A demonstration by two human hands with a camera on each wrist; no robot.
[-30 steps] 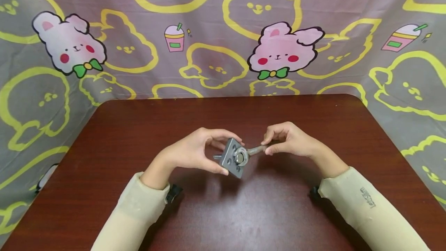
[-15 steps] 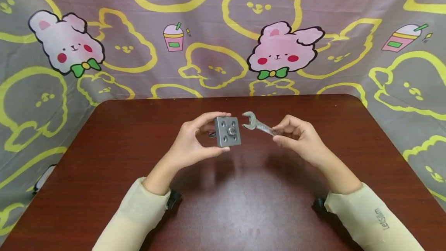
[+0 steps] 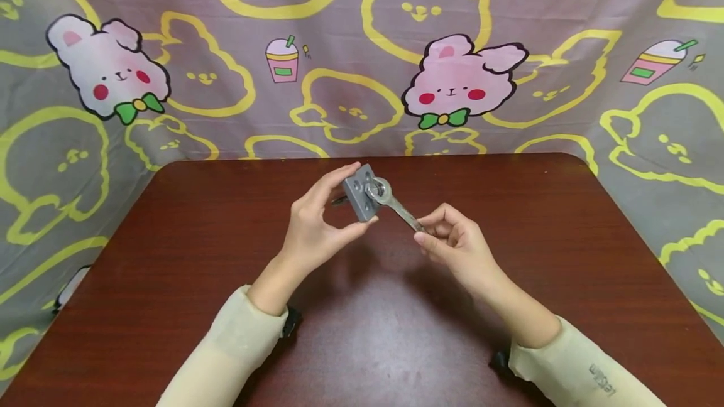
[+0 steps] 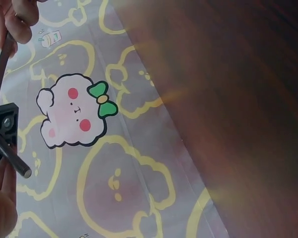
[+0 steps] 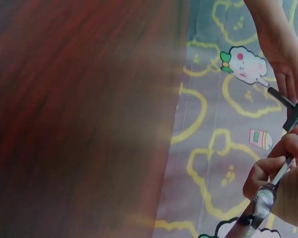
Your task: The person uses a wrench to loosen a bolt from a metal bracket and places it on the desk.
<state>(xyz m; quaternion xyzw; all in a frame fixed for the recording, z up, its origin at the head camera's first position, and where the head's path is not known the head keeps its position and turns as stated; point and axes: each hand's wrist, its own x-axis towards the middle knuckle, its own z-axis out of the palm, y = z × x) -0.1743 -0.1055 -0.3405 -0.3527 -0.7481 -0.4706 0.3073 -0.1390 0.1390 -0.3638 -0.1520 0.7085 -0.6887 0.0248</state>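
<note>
My left hand [image 3: 311, 228] holds a small grey square plate [image 3: 356, 198] by its edges, between the thumb below and the fingers above. Several holes show in the plate's face. A bolt [image 4: 12, 157] runs through its middle, the threaded shank jutting from the back in the left wrist view. On the front, the head of a metal wrench [image 3: 400, 212] sits over the hex end of the bolt. My right hand [image 3: 460, 250] pinches the wrench's handle between thumb and fingers. Both hands are raised over the table, and the wrench slants down to the right.
A dark red-brown table [image 3: 226, 206] with rounded far corners lies beneath the hands. Behind and beside it hangs a grey-pink cloth [image 3: 351, 11] printed with yellow outlines and rabbit faces.
The wrench, held apart from the plate half a second ago, is back over the bolt's hex end. The plate has turned and moved slightly left and up; the right hand has come lower and left.
</note>
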